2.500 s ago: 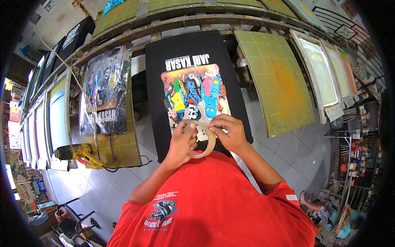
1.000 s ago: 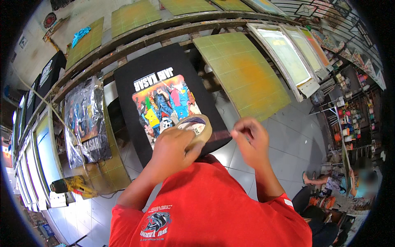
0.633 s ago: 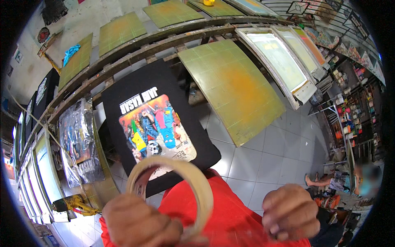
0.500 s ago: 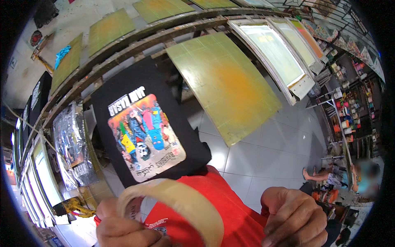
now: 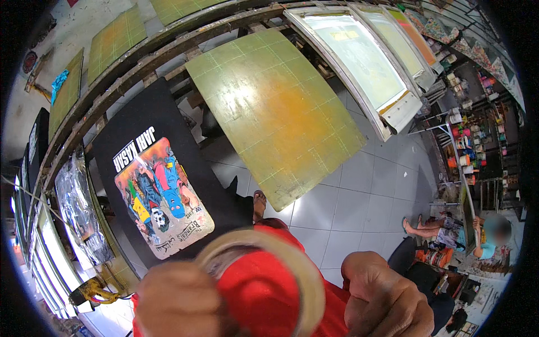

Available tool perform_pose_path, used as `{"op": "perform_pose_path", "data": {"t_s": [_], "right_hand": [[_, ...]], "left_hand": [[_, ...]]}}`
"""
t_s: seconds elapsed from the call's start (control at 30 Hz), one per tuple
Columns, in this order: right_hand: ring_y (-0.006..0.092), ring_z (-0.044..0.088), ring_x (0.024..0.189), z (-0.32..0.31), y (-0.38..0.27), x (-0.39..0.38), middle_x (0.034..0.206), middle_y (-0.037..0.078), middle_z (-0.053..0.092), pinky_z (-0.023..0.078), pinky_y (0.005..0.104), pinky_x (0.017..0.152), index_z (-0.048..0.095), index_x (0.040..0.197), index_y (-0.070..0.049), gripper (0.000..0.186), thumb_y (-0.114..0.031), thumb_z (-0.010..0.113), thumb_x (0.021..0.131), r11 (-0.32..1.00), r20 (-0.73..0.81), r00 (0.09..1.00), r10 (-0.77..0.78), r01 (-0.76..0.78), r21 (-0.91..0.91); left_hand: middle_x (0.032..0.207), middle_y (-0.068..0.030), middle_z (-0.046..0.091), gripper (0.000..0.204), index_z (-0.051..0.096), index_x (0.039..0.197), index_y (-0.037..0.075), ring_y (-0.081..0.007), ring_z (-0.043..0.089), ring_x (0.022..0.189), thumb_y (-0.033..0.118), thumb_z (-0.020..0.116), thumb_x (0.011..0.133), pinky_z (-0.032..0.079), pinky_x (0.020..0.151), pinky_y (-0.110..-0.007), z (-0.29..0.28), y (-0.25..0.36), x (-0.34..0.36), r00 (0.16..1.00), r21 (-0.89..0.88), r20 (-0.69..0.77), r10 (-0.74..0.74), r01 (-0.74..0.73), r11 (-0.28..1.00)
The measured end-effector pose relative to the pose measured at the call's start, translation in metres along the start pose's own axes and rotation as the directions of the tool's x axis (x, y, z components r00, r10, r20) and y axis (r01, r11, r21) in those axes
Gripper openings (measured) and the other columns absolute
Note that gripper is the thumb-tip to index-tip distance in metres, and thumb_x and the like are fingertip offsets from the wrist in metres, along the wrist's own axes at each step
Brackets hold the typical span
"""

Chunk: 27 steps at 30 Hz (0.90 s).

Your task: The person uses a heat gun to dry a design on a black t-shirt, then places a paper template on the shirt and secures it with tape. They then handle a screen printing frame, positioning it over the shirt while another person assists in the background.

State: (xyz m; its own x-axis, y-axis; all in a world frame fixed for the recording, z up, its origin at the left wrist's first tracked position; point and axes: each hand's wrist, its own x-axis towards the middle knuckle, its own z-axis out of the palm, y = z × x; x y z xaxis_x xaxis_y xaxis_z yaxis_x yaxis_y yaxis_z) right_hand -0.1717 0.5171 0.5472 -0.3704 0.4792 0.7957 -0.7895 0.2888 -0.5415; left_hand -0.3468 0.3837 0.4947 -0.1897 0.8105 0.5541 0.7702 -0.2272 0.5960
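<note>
Exposure: bright mid-frame, dimmer at right by the shelves (image 5: 471,146). Screens (image 5: 48,253) at far left wash out to near white. Glare: hot spot on the green board (image 5: 275,121); pale sheen on the floor (image 5: 348,208); broken highlights on the plastic (image 5: 84,208). Left hand (image 5: 179,303) smeared; tape (image 5: 310,286) soft; right hand (image 5: 387,295) clearer. Print (image 5: 163,196) fairly crisp. Blurred patch over a seated person (image 5: 487,250). Rail (image 5: 219,25) bows, fisheye distortion; black rounded border, bluish fringe at left.

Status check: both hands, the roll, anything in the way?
Left hand gripping tape roll, blurred. Right hand curled, apart from roll; tape end not discernible. Roll overlaps near edge of printed black shirt in view.
</note>
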Motion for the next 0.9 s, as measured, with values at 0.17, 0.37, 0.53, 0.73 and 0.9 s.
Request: {"op": "perform_pose_path", "data": {"t_s": [0.17, 0.37, 0.53, 0.73, 0.9], "right_hand": [[0.0195, 0.062, 0.068, -0.051, 0.016, 0.005, 0.08, 0.007, 0.055, 0.055, 0.0356, 0.059, 0.052, 0.081, -0.007, 0.017, -0.003, 0.067, 0.077, 0.97, 0.321, 0.938, 0.129, -0.187, 0.155], [0.0226, 0.058, 0.074, -0.044, 0.062, -0.057, 0.09, 0.013, 0.052, 0.054, 0.0376, 0.074, 0.051, 0.092, -0.002, 0.02, -0.005, 0.067, 0.081, 0.864, -0.198, 0.906, 0.374, -0.418, -0.279], [0.0174, 0.056, 0.074, -0.05, 0.074, -0.092, 0.087, 0.008, 0.048, 0.052, 0.0333, 0.067, 0.047, 0.093, -0.003, 0.021, -0.006, 0.065, 0.082, 0.696, -0.395, 0.758, 0.519, -0.643, -0.321], [0.0152, 0.054, 0.076, -0.039, 0.076, -0.11, 0.088, 0.006, 0.048, 0.051, 0.0323, 0.07, 0.049, 0.093, -0.004, 0.017, -0.007, 0.062, 0.083, 0.612, -0.494, 0.694, 0.524, -0.71, -0.348], [0.0147, 0.056, 0.078, -0.008, 0.08, -0.122, 0.089, 0.005, 0.051, 0.05, 0.0315, 0.072, 0.05, 0.092, -0.004, 0.014, -0.006, 0.061, 0.083, 0.546, -0.507, 0.63, 0.588, -0.772, -0.326]], "left_hand": [[0.059, -0.0123, 0.052, 0.022, 0.055, 0.068, 0.005, -0.0317, 0.052, 0.052, 0.021, 0.069, 0.075, 0.042, 0.049, -0.039, 0.101, -0.116, 0.04, 0.918, 0.117, -0.227, -0.325, 0.357, 0.927], [0.098, -0.0141, 0.056, 0.031, 0.061, 0.091, 0.004, -0.0336, 0.051, 0.1, 0.032, 0.066, 0.077, 0.042, 0.088, -0.042, 0.229, -0.197, -0.003, 0.96, 0.185, 0.193, -0.204, 0.169, 0.968], [0.11, -0.0176, 0.052, 0.05, 0.053, 0.11, 0.003, -0.0354, 0.046, 0.111, 0.029, 0.072, 0.072, 0.035, 0.098, -0.046, 0.227, -0.191, -0.017, 0.966, 0.077, 0.24, -0.095, 0.079, 0.994], [0.126, -0.0213, 0.045, 0.061, 0.05, 0.116, 0.001, -0.04, 0.04, 0.121, 0.023, 0.077, 0.065, 0.031, 0.103, -0.047, 0.116, -0.187, -0.061, 0.981, 0.123, -0.084, -0.174, 0.183, 0.975], [0.141, -0.024, 0.032, 0.071, 0.038, 0.133, 0.0, -0.0411, 0.027, 0.133, 0.029, 0.069, 0.077, 0.022, 0.11, -0.047, 0.002, -0.252, -0.143, 0.898, 0.548, -0.201, -0.39, 0.434, 0.716]]}}
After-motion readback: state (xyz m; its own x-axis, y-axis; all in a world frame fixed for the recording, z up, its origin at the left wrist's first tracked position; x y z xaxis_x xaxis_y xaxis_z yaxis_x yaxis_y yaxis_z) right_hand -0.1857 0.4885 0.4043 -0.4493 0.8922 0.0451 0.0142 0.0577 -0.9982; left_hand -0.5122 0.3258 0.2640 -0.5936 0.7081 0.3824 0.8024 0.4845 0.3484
